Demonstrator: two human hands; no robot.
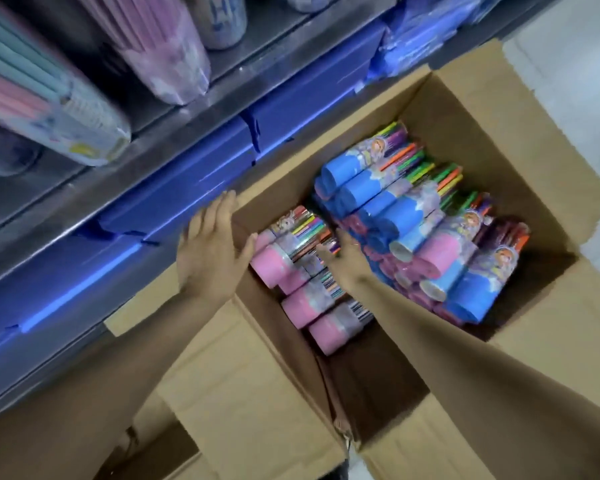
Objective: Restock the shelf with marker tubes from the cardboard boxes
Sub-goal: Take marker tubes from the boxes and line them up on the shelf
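Observation:
An open cardboard box (492,140) stands on the floor below the shelf (187,109). Inside lie pink-capped marker tubes (291,271) at the left and a pile of blue-capped marker tubes (395,209) at the right. My left hand (210,251) hovers flat, fingers straight, over the box's left wall, its thumb beside a pink cap. My right hand (347,258) reaches down between the pink and blue tubes; its fingertips touch the clear ends of the pink tubes, and whether it grips one is unclear.
Blue wrapped packs (174,202) line the lower shelf level along the box. Pastel tube packs (49,91) and pink tubes (167,57) rest on the upper shelf. The box flaps (243,393) spread out toward me. Pale floor (575,84) shows at the right.

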